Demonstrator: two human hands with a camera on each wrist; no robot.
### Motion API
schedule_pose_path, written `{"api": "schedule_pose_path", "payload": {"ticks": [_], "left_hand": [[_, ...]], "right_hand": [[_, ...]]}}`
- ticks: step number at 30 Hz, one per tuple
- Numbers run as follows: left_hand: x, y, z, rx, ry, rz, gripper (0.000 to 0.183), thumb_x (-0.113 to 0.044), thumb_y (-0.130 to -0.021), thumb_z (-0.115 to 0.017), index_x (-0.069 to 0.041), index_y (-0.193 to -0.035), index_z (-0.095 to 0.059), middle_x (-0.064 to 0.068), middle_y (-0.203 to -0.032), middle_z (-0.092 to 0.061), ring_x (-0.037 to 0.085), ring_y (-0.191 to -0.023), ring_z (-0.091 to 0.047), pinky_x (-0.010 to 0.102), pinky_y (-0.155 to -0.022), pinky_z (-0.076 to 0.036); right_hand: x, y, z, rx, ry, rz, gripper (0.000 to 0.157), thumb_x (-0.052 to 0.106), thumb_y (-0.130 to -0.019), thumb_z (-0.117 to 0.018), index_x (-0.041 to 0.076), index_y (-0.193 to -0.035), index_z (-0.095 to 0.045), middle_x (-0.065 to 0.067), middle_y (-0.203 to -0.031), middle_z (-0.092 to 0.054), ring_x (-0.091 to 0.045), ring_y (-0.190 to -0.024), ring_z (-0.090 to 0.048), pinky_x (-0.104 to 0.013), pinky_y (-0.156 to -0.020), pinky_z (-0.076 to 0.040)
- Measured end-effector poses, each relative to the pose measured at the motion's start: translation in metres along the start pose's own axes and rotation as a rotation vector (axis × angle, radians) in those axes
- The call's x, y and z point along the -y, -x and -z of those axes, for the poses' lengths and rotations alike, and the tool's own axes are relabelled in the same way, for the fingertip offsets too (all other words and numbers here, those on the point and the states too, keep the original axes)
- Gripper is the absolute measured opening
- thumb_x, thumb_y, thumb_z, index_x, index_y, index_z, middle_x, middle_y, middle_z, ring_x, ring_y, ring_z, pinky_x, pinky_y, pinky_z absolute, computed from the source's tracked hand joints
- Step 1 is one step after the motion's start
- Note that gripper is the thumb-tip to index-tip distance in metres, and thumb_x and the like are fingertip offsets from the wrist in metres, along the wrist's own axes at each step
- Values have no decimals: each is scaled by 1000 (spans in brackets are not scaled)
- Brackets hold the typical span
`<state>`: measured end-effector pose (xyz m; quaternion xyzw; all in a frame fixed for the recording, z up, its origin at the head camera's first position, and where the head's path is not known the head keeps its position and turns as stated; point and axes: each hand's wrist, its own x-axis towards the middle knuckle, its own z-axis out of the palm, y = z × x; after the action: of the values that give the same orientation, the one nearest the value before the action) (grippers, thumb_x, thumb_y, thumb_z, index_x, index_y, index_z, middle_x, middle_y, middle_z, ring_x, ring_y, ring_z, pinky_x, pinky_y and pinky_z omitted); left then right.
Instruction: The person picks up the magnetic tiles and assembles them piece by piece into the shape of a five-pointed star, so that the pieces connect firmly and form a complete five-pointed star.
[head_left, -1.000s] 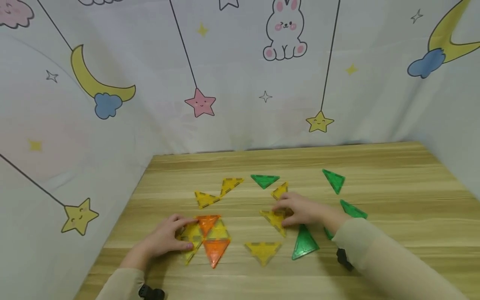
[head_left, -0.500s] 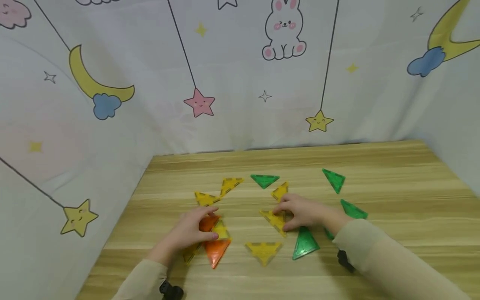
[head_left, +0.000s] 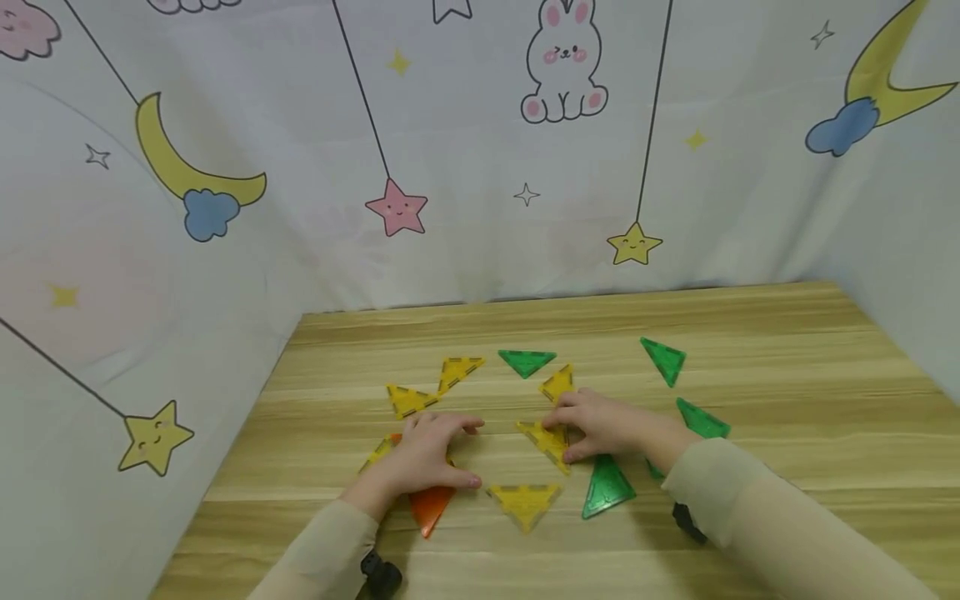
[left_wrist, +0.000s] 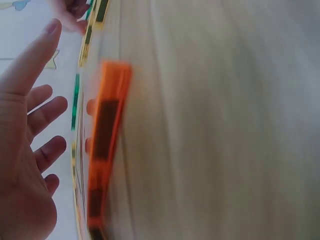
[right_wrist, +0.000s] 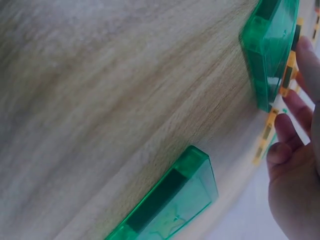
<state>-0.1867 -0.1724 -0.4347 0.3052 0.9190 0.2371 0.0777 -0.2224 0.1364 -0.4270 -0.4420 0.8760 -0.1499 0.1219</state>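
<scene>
My left hand [head_left: 423, 454], fingers spread, hovers over the cluster of orange and yellow magnetic tiles at the left; it holds nothing. Beneath it shows part of an orange triangle tile [head_left: 431, 507], whose edge also appears as an orange tile [left_wrist: 105, 145] in the left wrist view. A yellow triangle tile [head_left: 377, 451] peeks out left of that hand. Mid-table, my right hand [head_left: 603, 425] pinches a yellow triangle tile [head_left: 542, 437] flat on the wood between thumb and fingers. Another yellow triangle tile [head_left: 525, 504] lies between the hands, nearer the front.
Beside the right wrist lie a green triangle tile [head_left: 607, 489] and another green tile [head_left: 702, 418]. Farther back are green tiles [head_left: 527, 362] and yellow tiles [head_left: 411, 400]. A patterned curtain [head_left: 465, 250] borders the wooden table [head_left: 787, 350].
From the left end of the orange and yellow cluster, my left hand has lifted and travelled right across it. The right hand has stayed at the yellow triangle tile.
</scene>
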Motion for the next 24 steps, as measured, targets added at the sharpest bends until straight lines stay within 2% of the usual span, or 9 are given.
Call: {"api": "schedule_pose_path", "payload": {"ticks": [3, 7, 12, 16, 19, 24], "left_hand": [[-7, -6, -5, 7, -20, -10, 74, -52, -71, -76, -19, -132, -51, -6, -120, -57, 26, -118, -40, 55, -95, -18], [-14, -13, -11, 6, -53, 11, 79, -58, -69, -74, -20, -133, -49, -8, -120, -56, 24, -114, -41, 50, -94, -20], [-20, -18, -17, 8, -73, 38, 85, -63, -66, -73, -20, -134, -46, -6, -119, -54, 23, -111, -42, 52, -95, -21], [-22, -19, -20, 13, -130, 42, 87, -66, -64, -73, -18, -133, -46, -3, -124, -52, 23, -110, -42, 53, -95, -23], [-20, -21, -21, -37, -203, 64, 88, -66, -63, -73, -17, -131, -48, 0, -124, -52, 26, -111, -43, 53, -94, -25], [-18, -26, -21, -179, -284, 148, 77, -63, -66, -73, -18, -125, -51, -1, -120, -53, 27, -108, -44, 48, -90, -28]], "right_hand": [[0, 0, -1, -3, 7, 3, 51, 38, -85, -68, 12, -126, -58, -6, -117, -52, -25, -106, -47, -43, -90, -40], [1, 0, -1, -4, 1, -4, 50, 38, -85, -68, 12, -126, -58, -7, -119, -51, -27, -108, -47, -44, -92, -39], [3, 1, 0, -7, -20, -12, 50, 37, -84, -69, 12, -126, -59, -8, -120, -51, -28, -108, -47, -45, -92, -39], [2, 1, 0, -2, -25, -28, 50, 36, -84, -69, 13, -126, -58, -7, -120, -51, -27, -109, -46, -44, -93, -38], [2, 0, -1, -6, -21, -23, 50, 36, -84, -69, 12, -126, -58, -8, -120, -51, -28, -110, -46, -45, -93, -38], [1, 0, -2, -9, -12, -13, 50, 36, -85, -68, 11, -127, -58, -9, -119, -51, -28, -109, -47, -45, -93, -39]]}}
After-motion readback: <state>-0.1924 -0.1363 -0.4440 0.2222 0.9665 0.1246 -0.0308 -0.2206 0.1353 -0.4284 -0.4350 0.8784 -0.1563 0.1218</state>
